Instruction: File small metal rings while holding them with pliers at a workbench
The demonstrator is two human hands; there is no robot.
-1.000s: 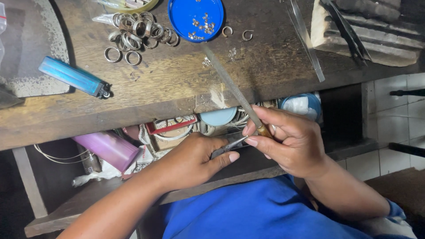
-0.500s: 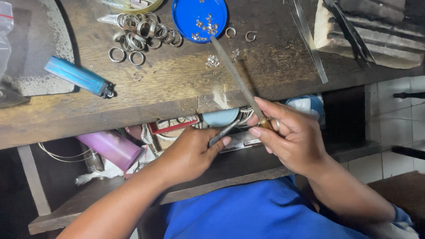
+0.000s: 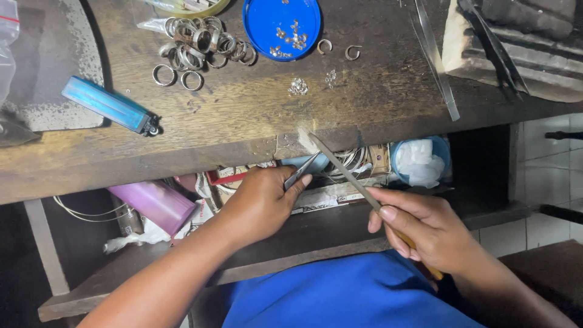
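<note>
Left hand (image 3: 261,203) curled below the front edge of the desk (image 3: 243,133), thumb and fingers pinching a pair of metal tweezers (image 3: 302,171) whose tips angle up and to the right toward the desk edge. Right hand (image 3: 428,234) lower and further right, closed around the yellowish handle of a long slim file (image 3: 343,170), forefinger laid along the shaft. File's long axis running diagonally, up and left from the right hand to a tip resting at the worn notch in the desk edge, just above the tweezers' tips. Tweezers and file nearly meeting there; whatever is gripped in the tips too small to make out. On the desk beyond: a heap of silver rings (image 3: 203,45), a blue round lid (image 3: 282,25) with tiny pieces, a blue lighter (image 3: 109,104).
</note>
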